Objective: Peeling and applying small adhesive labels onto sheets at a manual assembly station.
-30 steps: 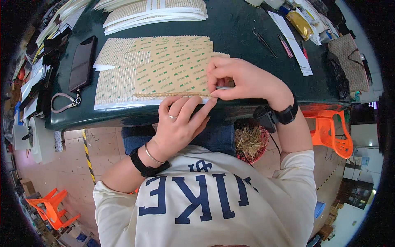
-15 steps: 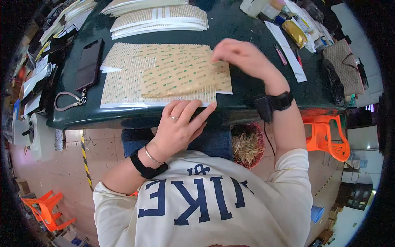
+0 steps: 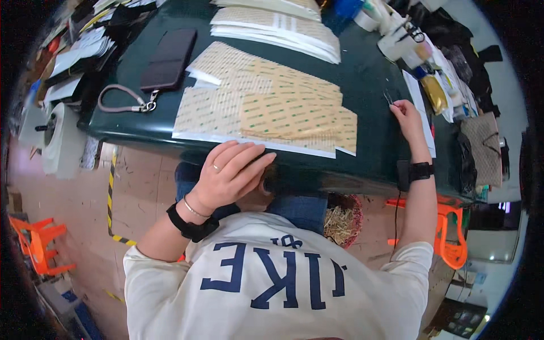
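My left hand point(image 3: 233, 173) rests at the table's front edge, fingers stretched out and fingertips against the white front border of a tan backing sheet point(image 3: 195, 116) with small green print. On that sheet lies a smaller tan piece point(image 3: 289, 116) with the same print, and another strip point(image 3: 347, 130) sticks out at its right. To the right of the sheets, my right hand point(image 3: 407, 118) pinches a thin, dark pair of tweezers point(image 3: 388, 98) by its near end. The tweezers' tips point away from me.
Stacked sheets point(image 3: 277, 37) lie behind the work. A dark phone point(image 3: 168, 59) with a wrist strap is at the left. On the right are a long white strip point(image 3: 422, 110), a yellow packet point(image 3: 434, 95) and a patterned pouch point(image 3: 481, 148). A scrap basket point(image 3: 343, 221) stands below.
My right hand has moved from above the sheets to the right and now holds the tweezers that lay on the table. My left hand stays at the sheet's front edge. The view has shifted.
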`<action>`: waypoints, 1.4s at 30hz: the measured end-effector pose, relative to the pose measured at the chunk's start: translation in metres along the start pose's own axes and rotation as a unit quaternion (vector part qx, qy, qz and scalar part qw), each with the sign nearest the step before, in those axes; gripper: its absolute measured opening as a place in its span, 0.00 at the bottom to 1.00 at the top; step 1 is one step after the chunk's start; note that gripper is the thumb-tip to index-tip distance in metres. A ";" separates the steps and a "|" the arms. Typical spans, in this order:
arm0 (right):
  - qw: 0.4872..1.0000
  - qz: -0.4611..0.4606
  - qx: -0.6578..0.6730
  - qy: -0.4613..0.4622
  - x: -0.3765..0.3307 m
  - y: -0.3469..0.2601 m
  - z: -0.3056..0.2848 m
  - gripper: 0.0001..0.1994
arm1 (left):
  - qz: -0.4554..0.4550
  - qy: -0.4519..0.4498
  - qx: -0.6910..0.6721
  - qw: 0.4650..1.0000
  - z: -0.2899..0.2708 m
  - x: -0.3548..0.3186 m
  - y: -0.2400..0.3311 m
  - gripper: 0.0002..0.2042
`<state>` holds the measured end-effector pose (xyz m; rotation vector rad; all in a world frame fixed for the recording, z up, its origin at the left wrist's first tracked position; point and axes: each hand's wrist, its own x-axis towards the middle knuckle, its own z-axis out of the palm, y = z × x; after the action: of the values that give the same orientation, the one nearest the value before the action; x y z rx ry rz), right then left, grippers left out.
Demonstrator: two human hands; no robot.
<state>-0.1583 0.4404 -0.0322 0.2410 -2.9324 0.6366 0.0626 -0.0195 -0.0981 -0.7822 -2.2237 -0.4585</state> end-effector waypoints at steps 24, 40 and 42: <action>0.892 -0.418 0.086 -0.149 -0.064 -0.282 0.067 0.14 | -0.038 0.057 -0.020 0.997 0.004 0.002 -0.011 0.20; 0.877 -0.456 0.068 -0.133 -0.058 -0.277 0.071 0.13 | -0.041 0.054 -0.011 0.998 0.010 -0.001 -0.010 0.19; 0.875 -0.469 0.045 -0.110 -0.057 -0.277 0.069 0.12 | -0.042 0.060 -0.014 0.997 0.008 0.000 -0.010 0.19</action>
<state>-0.0580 0.1700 0.0066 1.6839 -2.4759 0.5765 0.0518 -0.0228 -0.1047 -0.6593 -2.1486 -0.5642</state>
